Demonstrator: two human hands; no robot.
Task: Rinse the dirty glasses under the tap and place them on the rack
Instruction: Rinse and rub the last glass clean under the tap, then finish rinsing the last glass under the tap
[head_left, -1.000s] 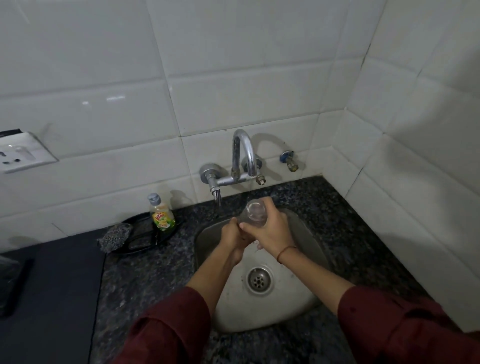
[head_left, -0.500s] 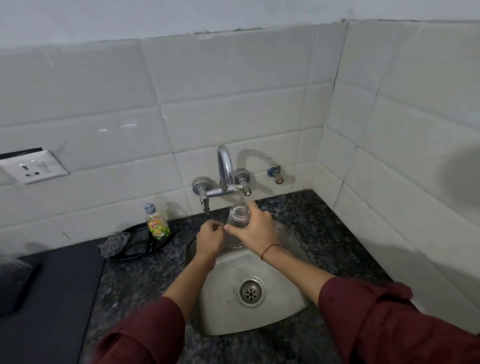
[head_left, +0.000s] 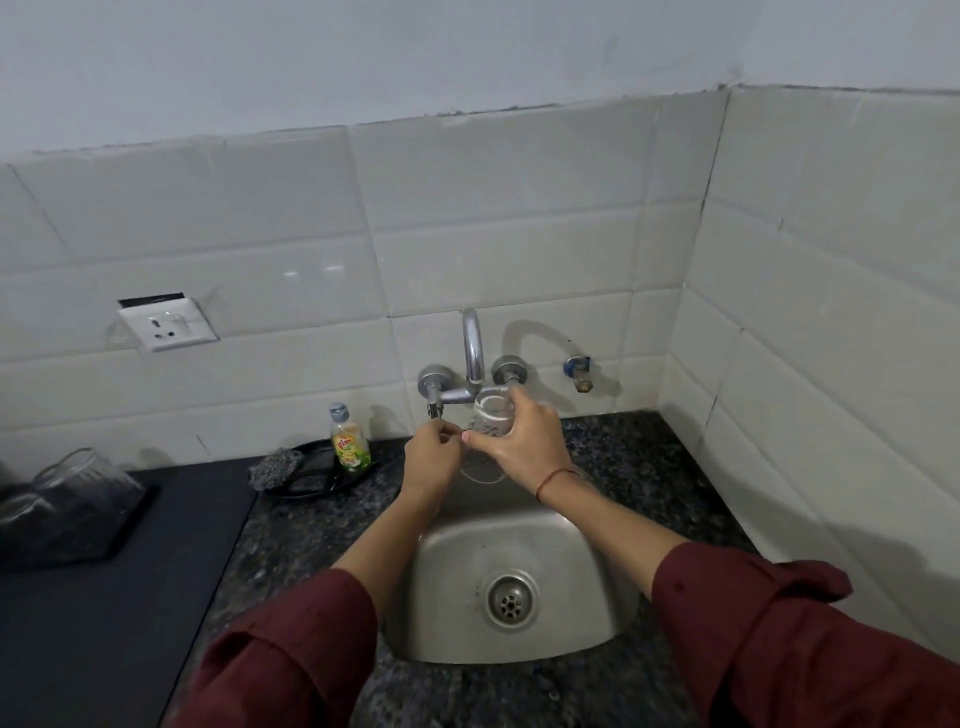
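The one glass (head_left: 491, 422) in hand hangs over the back of the sink (head_left: 519, 647), just under the tap (head_left: 472, 353), with the right hand (head_left: 524, 448) wrapped around it; what it contains cannot be told. The left hand (head_left: 434, 457) curls its fingers by the tap's left knob; whether it grips it is unclear. One soap bottle (head_left: 349, 441) and one scrubber (head_left: 275, 467) stand on the worktop (head_left: 634, 467). More glassware (head_left: 83, 486) sits on a black tray (head_left: 119, 540) far left, count unclear.
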